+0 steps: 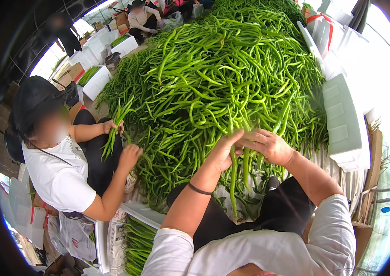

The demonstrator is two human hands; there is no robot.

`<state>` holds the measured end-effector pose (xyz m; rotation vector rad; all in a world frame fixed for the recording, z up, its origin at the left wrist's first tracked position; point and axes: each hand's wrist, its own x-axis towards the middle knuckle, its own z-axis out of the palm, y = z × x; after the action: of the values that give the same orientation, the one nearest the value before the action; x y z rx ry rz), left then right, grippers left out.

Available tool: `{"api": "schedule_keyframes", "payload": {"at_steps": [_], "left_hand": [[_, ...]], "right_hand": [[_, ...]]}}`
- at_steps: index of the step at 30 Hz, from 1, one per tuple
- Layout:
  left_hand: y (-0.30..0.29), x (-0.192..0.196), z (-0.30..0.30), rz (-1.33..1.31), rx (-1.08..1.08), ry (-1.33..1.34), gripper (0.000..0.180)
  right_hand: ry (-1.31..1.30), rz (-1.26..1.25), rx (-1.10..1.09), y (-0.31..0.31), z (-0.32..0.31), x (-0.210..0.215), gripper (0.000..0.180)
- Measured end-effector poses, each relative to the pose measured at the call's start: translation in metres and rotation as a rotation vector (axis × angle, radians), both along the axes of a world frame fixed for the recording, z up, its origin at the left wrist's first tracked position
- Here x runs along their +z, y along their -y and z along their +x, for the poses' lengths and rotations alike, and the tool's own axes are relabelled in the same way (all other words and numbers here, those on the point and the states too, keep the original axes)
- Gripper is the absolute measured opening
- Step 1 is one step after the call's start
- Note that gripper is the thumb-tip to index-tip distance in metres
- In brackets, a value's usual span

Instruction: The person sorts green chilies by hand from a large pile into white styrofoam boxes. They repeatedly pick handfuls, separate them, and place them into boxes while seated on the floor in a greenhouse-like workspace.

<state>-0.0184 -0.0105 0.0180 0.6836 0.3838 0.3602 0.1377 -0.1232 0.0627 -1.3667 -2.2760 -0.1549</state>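
A large heap of long green chili peppers (213, 60) rises in front of me. My left hand (224, 149) and my right hand (268, 145) are close together at its near edge, above my lap. The fingers of both are closed on long green peppers (234, 184) that hang down between my knees. More pepper ends stick up past my right hand. A dark band circles my left wrist. How many peppers each hand grips is partly hidden by the fingers.
At my left sits a co-worker (59, 156) holding a bunch of peppers (115, 129). A white foam box (144, 212) with peppers lined up in it stands by my left elbow. White foam boxes (344, 122) are stacked on the right. Other people and boxes are farther back.
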Motion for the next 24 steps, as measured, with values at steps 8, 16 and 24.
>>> {"api": "schedule_keyframes", "payload": {"at_steps": [8, 16, 24], "left_hand": [[0.009, -0.001, 0.006, 0.301, 0.057, -0.156, 0.033], [0.024, -0.007, 0.017, 0.785, 0.010, -0.042, 0.035], [0.029, -0.020, 0.024, 0.914, -0.052, -0.054, 0.033]], "right_hand": [[-0.321, -0.063, 0.027, 0.004, 0.007, 0.000, 0.054], [-1.141, -0.278, -0.161, 0.009, 0.015, 0.007, 0.019], [-1.771, -0.614, -0.183, 0.004, 0.031, -0.016, 0.030]]}}
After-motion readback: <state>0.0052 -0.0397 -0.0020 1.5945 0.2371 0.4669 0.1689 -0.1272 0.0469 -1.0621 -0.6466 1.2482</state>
